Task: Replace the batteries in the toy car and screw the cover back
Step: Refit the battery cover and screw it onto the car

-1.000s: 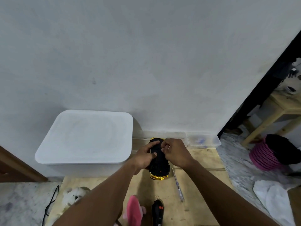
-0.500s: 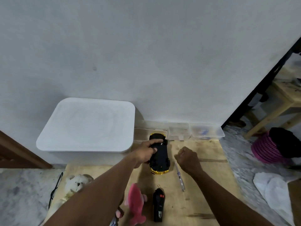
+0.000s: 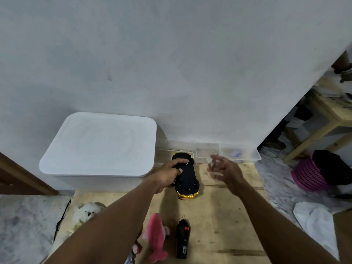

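Note:
The toy car [image 3: 187, 180] lies upside down on the wooden board [image 3: 219, 225], black underside up, with its gold body showing at the near end. My left hand [image 3: 169, 174] grips the car's left side, thumb across the underside. My right hand [image 3: 226, 170] is raised to the right of the car and blurred by motion. A pale, blurred streak at its fingertips looks like the clear-handled screwdriver [image 3: 212, 168]. No screwdriver lies on the board. Batteries and the cover cannot be made out.
A large white lidded bin [image 3: 99, 145] stands left of the car against the wall. Small clear boxes [image 3: 240, 155] line the wall behind. A black remote [image 3: 182, 239], a pink plush [image 3: 157, 237] and a white plush [image 3: 85, 212] lie nearer. A pink basket [image 3: 308, 174] stands at the right.
My right hand left the car's underside, dropped to the screwdriver beside the car, then rose up and right. The screwdriver is gone from the board. My left hand kept its grip on the car.

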Available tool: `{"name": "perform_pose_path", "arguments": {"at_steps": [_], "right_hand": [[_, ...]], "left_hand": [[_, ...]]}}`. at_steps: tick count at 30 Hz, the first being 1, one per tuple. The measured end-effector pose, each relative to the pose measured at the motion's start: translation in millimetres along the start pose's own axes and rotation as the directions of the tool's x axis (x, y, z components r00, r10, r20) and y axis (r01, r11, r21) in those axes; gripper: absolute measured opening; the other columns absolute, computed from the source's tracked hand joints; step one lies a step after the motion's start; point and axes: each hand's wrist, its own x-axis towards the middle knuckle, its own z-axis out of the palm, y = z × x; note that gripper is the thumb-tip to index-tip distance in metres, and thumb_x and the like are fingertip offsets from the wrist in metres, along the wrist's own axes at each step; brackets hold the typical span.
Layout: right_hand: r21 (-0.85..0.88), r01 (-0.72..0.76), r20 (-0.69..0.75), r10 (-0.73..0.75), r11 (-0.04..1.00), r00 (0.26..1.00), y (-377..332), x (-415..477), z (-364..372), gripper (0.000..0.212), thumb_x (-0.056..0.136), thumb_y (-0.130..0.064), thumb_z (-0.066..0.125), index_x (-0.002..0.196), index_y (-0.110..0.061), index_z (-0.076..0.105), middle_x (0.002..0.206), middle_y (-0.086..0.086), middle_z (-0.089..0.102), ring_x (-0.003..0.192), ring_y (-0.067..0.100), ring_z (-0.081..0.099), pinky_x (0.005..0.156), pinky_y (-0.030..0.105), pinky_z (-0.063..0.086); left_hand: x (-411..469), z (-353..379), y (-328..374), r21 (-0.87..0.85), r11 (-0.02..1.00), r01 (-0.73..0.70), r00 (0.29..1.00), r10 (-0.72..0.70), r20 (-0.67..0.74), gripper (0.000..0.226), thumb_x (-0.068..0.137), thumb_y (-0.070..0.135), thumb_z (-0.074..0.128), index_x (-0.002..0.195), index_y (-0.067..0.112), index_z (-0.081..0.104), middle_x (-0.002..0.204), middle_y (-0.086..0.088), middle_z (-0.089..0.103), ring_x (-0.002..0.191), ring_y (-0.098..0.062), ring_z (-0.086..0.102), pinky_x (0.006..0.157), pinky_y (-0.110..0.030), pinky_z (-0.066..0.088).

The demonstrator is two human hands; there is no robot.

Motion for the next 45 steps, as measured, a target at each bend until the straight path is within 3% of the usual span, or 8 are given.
{"name": "perform_pose_path", "arguments": {"at_steps": [5,8,11,16,22,33,40,45], "right_hand": [[-0.083,0.313,-0.002,-0.314,0.946,0.949,-52,-6,8,0.025,0.092,-0.011,0.069,0.116,-0.006,0.067,0.076,0.015,0.067,0.063,0.022,0.062,0.055,0.027,0.047],[-0.123,0.408,0.047,-0.405,0.905,0.913,-65,-7,22,0.023,0.091,-0.019,0.072,0.112,-0.012,0.073,0.087,0.01,0.062,0.072,0.018,0.058,0.055,0.025,0.049],[-0.05,0.413,0.08,-0.409,0.909,0.909,-68,-9,35,0.019,0.093,-0.015,0.068,0.111,-0.007,0.071,0.097,0.003,0.071,0.079,0.012,0.068,0.075,0.038,0.062],[-0.039,0.424,0.045,-0.422,0.905,0.906,-63,-5,45,0.016,0.096,-0.008,0.063,0.11,-0.001,0.067,0.081,0.005,0.065,0.073,0.017,0.067,0.076,0.047,0.061],[-0.117,0.46,0.03,-0.459,0.88,0.888,-61,-3,50,0.01,0.096,-0.012,0.063,0.1,-0.019,0.068,0.089,0.01,0.066,0.08,0.025,0.068,0.068,0.042,0.062],[-0.159,0.467,0.052,-0.465,0.87,0.884,-65,-4,53,0.012,0.097,-0.011,0.062,0.107,-0.011,0.068,0.087,0.007,0.065,0.085,0.034,0.07,0.069,0.043,0.063],[-0.237,0.492,0.107,-0.48,0.838,0.87,-66,-7,54,0.014,0.098,-0.012,0.061,0.11,-0.01,0.068,0.092,0.009,0.067,0.074,0.011,0.068,0.065,0.031,0.062],[-0.327,0.524,0.229,-0.472,0.787,0.851,-68,-7,52,0.014,0.1,-0.016,0.057,0.11,-0.015,0.066,0.097,0.007,0.068,0.08,0.011,0.067,0.069,0.04,0.063]], "left_hand": [[0,3,4,-0.046,0.999,0.014,1.0,-0.015,-0.006,0.046,0.101,0.005,0.04,0.111,0.042,0.066,0.122,-0.008,0.063,0.103,-0.032,0.062,0.092,-0.047,0.05],[0,4,3,-0.042,0.999,0.018,1.0,-0.018,0.01,0.046,0.101,0.006,0.04,0.115,0.041,0.066,0.121,-0.007,0.063,0.108,-0.036,0.063,0.093,-0.049,0.051],[0,3,5,-0.031,0.999,0.02,1.0,-0.019,0.021,0.046,0.101,0.005,0.04,0.12,0.039,0.065,0.121,-0.006,0.064,0.115,-0.037,0.061,0.097,-0.051,0.049],[-3,2,9,-0.032,0.999,0.009,1.0,-0.008,0.03,0.047,0.101,0.004,0.039,0.122,0.039,0.064,0.124,-0.008,0.063,0.106,-0.029,0.062,0.084,-0.042,0.054],[-4,-2,9,-0.009,1.0,0.013,0.999,-0.013,0.032,0.046,0.102,0.006,0.039,0.123,0.039,0.063,0.126,-0.009,0.062,0.109,-0.031,0.062,0.07,-0.033,0.054],[-3,-3,10,0.001,1.0,0.007,0.999,-0.007,0.042,0.046,0.102,0.006,0.039,0.124,0.038,0.063,0.124,-0.009,0.063,0.102,-0.027,0.062,0.074,-0.036,0.054],[-2,-4,7,0.013,1.0,0.011,0.999,-0.012,0.039,0.045,0.101,0.007,0.041,0.122,0.04,0.063,0.123,-0.009,0.064,0.098,-0.025,0.063,0.073,-0.035,0.053],[-2,-7,4,0.004,1.0,0.025,0.999,-0.025,0.04,0.046,0.101,0.007,0.041,0.121,0.041,0.064,0.124,-0.008,0.064,0.108,-0.028,0.063,0.075,-0.037,0.053]]}}
